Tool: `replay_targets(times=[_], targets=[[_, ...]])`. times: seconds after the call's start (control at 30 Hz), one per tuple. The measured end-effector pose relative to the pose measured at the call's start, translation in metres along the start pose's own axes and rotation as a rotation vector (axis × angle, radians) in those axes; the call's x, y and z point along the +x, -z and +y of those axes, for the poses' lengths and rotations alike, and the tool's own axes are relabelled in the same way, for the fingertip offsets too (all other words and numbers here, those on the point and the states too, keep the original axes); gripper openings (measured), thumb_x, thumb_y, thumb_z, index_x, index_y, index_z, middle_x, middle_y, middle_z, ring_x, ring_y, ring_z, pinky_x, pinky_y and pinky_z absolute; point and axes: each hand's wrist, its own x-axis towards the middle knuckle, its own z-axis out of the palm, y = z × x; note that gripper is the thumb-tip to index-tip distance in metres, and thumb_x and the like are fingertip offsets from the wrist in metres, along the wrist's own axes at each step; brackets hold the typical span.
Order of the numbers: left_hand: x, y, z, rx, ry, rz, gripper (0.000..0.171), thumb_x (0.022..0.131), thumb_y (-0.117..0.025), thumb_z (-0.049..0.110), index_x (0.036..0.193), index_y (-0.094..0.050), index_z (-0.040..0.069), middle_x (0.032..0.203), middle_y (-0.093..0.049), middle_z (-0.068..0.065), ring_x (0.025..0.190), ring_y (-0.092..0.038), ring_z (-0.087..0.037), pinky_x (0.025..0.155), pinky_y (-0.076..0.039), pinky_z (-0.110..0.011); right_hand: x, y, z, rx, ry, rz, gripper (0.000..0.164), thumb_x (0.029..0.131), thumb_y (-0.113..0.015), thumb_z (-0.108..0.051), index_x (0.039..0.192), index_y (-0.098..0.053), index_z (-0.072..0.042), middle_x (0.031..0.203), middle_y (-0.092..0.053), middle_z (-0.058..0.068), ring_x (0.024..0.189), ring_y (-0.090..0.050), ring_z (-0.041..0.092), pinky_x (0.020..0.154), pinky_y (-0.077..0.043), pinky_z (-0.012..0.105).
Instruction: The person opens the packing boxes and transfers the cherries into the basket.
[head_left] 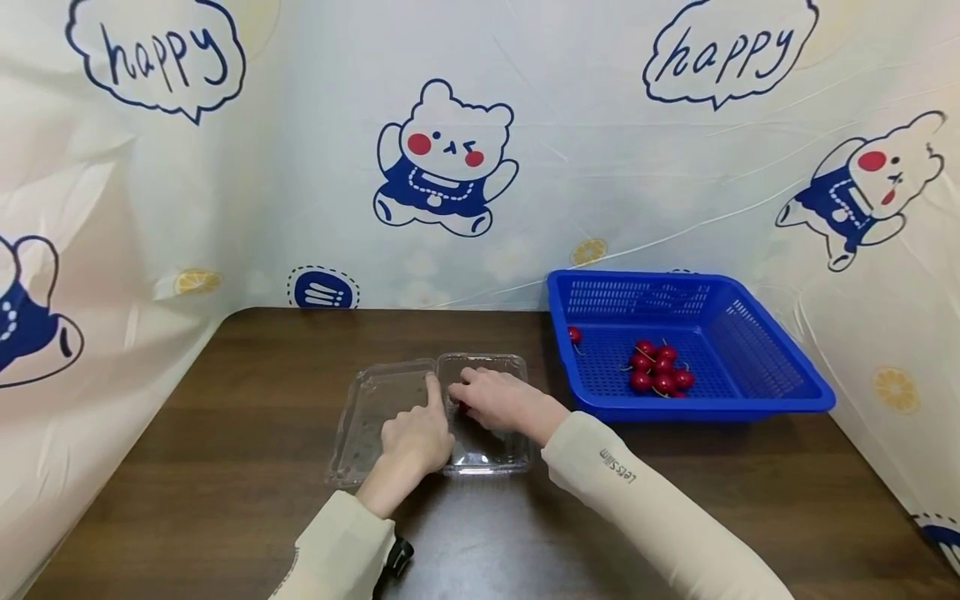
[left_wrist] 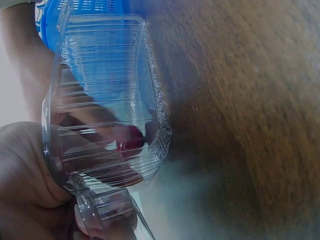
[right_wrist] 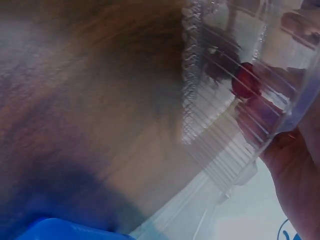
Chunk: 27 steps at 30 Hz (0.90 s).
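A clear plastic clamshell box lies unfolded on the table, its lid spread to the left. At the fold between the two halves, my left hand grips the box edge, index finger stretched along it. My right hand reaches down into the box half, fingertips around a red cherry. Through the ribbed wall in the right wrist view, the cherry shows at the fingertips. From above, the right hand mostly covers it.
A blue perforated basket stands at the right with several stemmed red cherries piled inside. One more cherry lies by its left wall. A printed curtain hangs behind and beside the brown wooden table.
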Motion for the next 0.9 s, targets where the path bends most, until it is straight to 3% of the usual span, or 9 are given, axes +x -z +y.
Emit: replay_targets(times=[0.33,0.67,0.9], targets=[[0.0,-0.001,0.0,0.001,-0.004,0.004,0.087,0.084,-0.059,0.02,0.153,-0.01,-0.001,0.065,-0.064,-0.016,0.053,-0.056,-0.028,0.051,-0.046,-0.043,-0.003,-0.008,0.002,0.027,-0.016,-0.05,0.018,0.088,-0.065,-0.011,0.105,-0.064,-0.011,0.099,-0.059,0.012,0.078,-0.06,0.022,0.076,-0.057,0.036],[0.001,-0.002,0.002,-0.004,0.004,-0.005,0.087,0.084,-0.059,0.019,0.153,-0.009,0.0,0.072,-0.068,-0.018,0.056,-0.058,-0.03,0.054,-0.048,-0.045,-0.002,-0.01,-0.001,0.036,-0.013,-0.051,0.017,0.083,-0.066,-0.007,0.099,-0.07,-0.012,0.1,-0.057,0.01,0.074,-0.058,0.021,0.071,-0.056,0.036],[0.001,-0.002,0.0,-0.01,0.007,-0.001,0.087,0.085,-0.059,0.02,0.153,-0.01,0.0,0.067,-0.066,-0.017,0.054,-0.057,-0.028,0.053,-0.047,-0.044,-0.004,-0.014,-0.004,0.062,-0.031,-0.039,0.017,0.082,-0.066,-0.012,0.099,-0.066,-0.014,0.101,-0.057,0.009,0.075,-0.06,0.022,0.07,-0.056,0.038]])
